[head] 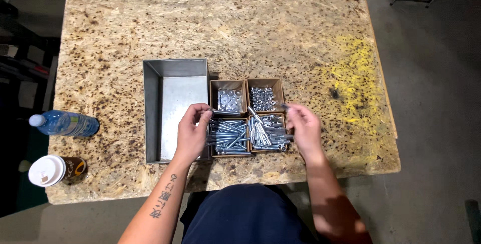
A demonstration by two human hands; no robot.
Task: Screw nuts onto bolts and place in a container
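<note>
Your left hand (192,132) pinches a long bolt (220,111) between thumb and fingertips, over the seam between the metal tray (153,113) and the four small cardboard boxes. Your right hand (304,127) has its fingers closed on a small metal piece (284,106), too blurred to name, just past the right-hand boxes. The tray shows a bare floor. The washer box (229,98) and nut box (264,97) sit behind; the two bolt boxes (229,137) (269,134) lie nearer the workbench's (250,23) front edge. A water bottle (65,123) and a lidded cup (55,170) rest at the left edge.
</note>
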